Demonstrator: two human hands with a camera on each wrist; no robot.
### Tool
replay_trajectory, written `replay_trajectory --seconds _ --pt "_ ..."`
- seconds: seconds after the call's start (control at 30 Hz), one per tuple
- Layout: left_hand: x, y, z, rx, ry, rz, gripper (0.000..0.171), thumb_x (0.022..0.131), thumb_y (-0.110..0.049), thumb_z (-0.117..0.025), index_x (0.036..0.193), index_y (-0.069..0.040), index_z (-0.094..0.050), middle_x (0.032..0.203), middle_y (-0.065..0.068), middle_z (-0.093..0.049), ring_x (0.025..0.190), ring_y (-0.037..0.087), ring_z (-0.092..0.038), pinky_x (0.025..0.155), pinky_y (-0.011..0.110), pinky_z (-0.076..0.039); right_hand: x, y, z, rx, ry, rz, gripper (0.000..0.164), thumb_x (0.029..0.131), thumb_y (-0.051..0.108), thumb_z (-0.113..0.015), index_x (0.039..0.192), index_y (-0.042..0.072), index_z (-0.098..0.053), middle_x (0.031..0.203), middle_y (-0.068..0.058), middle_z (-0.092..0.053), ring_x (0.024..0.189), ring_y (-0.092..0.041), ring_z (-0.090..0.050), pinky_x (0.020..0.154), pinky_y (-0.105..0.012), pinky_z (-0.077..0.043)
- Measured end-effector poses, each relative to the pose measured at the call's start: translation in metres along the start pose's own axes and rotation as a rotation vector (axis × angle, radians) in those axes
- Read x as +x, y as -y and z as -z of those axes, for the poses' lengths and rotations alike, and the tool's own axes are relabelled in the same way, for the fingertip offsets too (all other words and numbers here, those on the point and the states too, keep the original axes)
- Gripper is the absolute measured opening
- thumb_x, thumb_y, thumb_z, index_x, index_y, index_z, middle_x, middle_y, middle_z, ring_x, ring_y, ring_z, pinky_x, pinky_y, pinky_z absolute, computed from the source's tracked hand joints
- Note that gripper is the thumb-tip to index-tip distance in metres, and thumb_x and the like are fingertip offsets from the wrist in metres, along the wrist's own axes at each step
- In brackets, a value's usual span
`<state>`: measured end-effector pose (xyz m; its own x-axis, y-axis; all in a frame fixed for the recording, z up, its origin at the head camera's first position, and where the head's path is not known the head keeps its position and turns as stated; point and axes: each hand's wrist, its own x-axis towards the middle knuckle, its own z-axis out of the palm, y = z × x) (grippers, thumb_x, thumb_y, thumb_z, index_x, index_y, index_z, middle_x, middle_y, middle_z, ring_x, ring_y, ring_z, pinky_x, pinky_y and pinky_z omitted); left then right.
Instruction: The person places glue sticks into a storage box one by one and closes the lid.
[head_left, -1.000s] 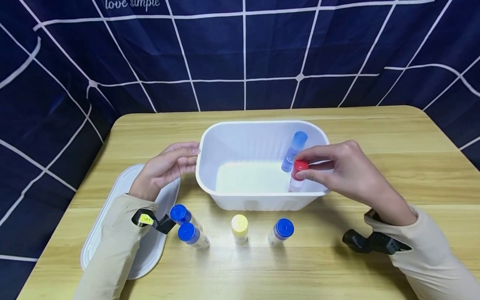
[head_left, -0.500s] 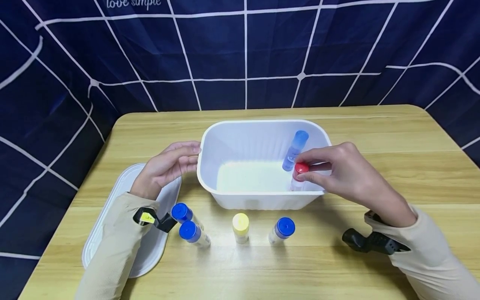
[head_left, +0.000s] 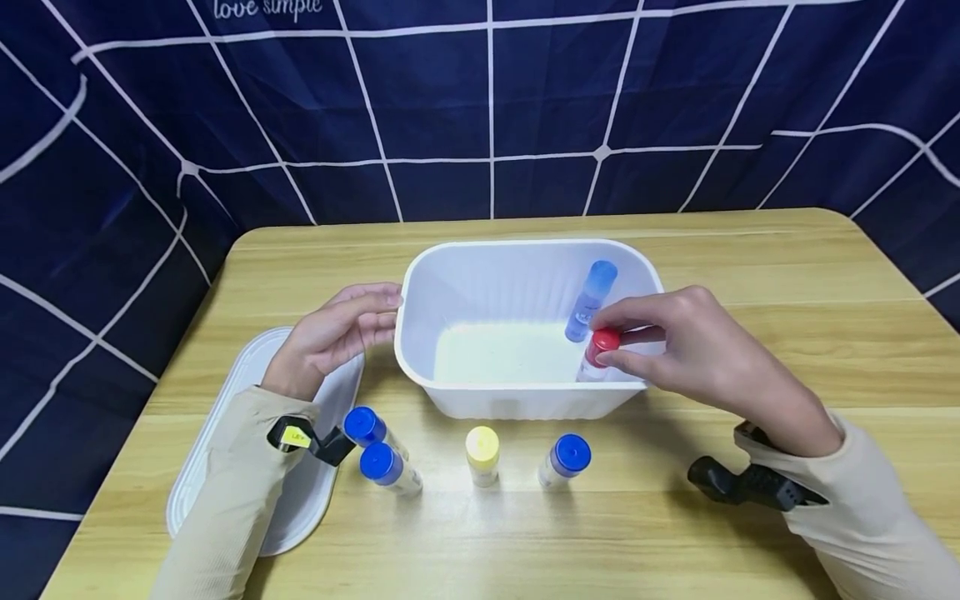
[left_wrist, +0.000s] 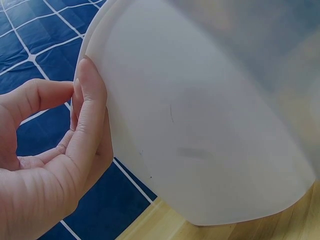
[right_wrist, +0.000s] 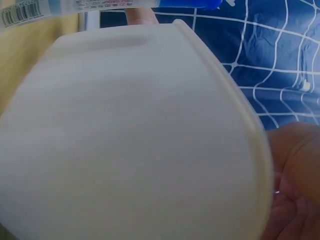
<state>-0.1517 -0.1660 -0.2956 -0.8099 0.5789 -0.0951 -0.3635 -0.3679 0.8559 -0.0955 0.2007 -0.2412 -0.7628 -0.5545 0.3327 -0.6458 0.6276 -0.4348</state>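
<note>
A white plastic bin (head_left: 517, 402) stands on the table. My right hand (head_left: 697, 350) reaches over its right rim and pinches the red cap of a glue stick (head_left: 597, 354) inside, near the front right corner; the front wall hides its lower end. Behind it, a blue glue stick (head_left: 590, 302) leans in the bin. My left hand (head_left: 333, 335) touches the bin's left rim with extended fingers; in the left wrist view, the fingers (left_wrist: 90, 100) lie along the wall's edge. In the right wrist view the bin's side wall (right_wrist: 135, 135) hides the held stick.
Before the bin stand a yellow-capped glue stick (head_left: 482, 454) and a blue-capped one (head_left: 565, 458). Two more blue-capped sticks, one a rear stick (head_left: 366, 425) and one a front stick (head_left: 386, 467), are by my left wrist. A white lid (head_left: 300, 508) lies under my left forearm.
The red-capped glue stick now tilts more, its cap shifted slightly to the right, with my right hand still on it. My left hand stays at the bin's rim.
</note>
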Motion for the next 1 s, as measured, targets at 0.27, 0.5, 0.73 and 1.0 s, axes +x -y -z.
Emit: replay_trajectory --seconds 0.27,0.5,0.73,1.0 --pt "0.000 0.000 -0.001 -0.007 0.003 0.002 0.022 0.098 0.002 -0.048 0.103 -0.002 -0.069 0.100 0.009 -0.068 0.089 0.016 -0.069 0.079 0.026 -0.058 -0.003 -0.001 0.007 -0.050 -0.052 0.073 0.034 0.062 0.005 -0.089 0.092 0.009 -0.075 0.085 0.004 -0.073 0.076 -0.010 -0.070 0.071 -0.007 -0.050" --pt "0.001 -0.001 -0.002 -0.006 -0.013 0.008 0.020 0.098 0.001 -0.050 0.103 -0.002 -0.069 0.100 0.009 -0.068 0.089 0.017 -0.069 0.078 0.026 -0.058 -0.004 -0.001 0.020 -0.034 -0.108 0.033 0.031 0.065 0.002 -0.087 0.093 0.009 -0.076 0.088 0.001 -0.074 0.076 -0.008 -0.070 0.071 -0.005 -0.050" --pt "0.000 0.000 -0.002 -0.004 0.001 0.008 0.021 0.098 0.002 -0.048 0.103 -0.002 -0.068 0.099 0.010 -0.068 0.088 0.016 -0.069 0.078 0.026 -0.058 -0.007 -0.004 0.031 0.005 -0.165 -0.092 0.027 0.070 -0.003 -0.083 0.092 0.011 -0.075 0.087 0.002 -0.073 0.081 0.008 -0.064 0.074 -0.006 -0.050" --pt "0.001 0.000 -0.001 -0.018 0.001 0.009 0.020 0.098 0.002 -0.049 0.105 -0.001 -0.067 0.100 0.011 -0.069 0.089 0.017 -0.069 0.079 0.027 -0.058 -0.007 -0.001 0.031 0.038 -0.158 -0.094 0.026 0.072 -0.004 -0.081 0.091 0.013 -0.075 0.086 0.004 -0.073 0.080 0.006 -0.065 0.072 -0.007 -0.052"
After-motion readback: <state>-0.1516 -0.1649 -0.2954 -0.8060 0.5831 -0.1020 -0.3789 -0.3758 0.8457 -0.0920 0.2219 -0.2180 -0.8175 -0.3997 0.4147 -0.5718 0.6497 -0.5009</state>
